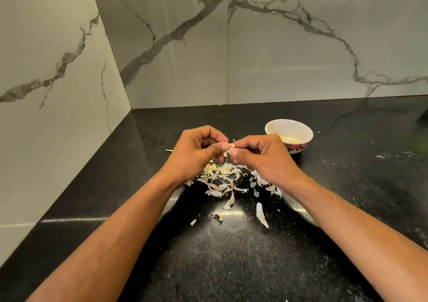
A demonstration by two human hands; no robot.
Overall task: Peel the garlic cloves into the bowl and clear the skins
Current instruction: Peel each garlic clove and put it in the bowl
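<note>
Between both hands, seemingly garlic

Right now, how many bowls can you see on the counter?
1. The bowl sits on the black counter, just beyond the right hand. No other bowl shows in this view.

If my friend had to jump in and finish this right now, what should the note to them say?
Left hand and right hand both pinch one small, partly skinned garlic clove above the black speckled countertop.
Papery white garlic skins lie scattered beneath the hands.
The white bowl with a red flower pattern, behind the right hand, already holds some peeled pale yellow cloves.
Left: finish this clove, drop it in the bowl, clear the skins.
</note>
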